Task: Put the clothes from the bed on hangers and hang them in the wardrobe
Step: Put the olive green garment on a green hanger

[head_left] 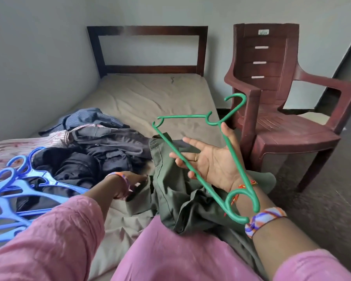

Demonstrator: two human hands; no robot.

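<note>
Green hanger (191,116); blue hangers (18,191); olive garment (170,191); maroon chair (272,78); pink sleeves (55,230).

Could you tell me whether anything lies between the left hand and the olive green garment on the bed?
Nothing visible does: the left hand is already at the edge of the olive green garment, with no other clothing between them.

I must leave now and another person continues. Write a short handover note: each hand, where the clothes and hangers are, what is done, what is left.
Right hand: palm up, fingers spread, the green hanger resting across it.
Left hand: reaching to the edge of the olive-green garment; grip not clear.
That garment lies on the bed near your lap; a pile of dark clothes is further left, blue hangers at the far left.
Done: nothing on a hanger yet.
Left: all of it. The wardrobe is not in view.
</note>
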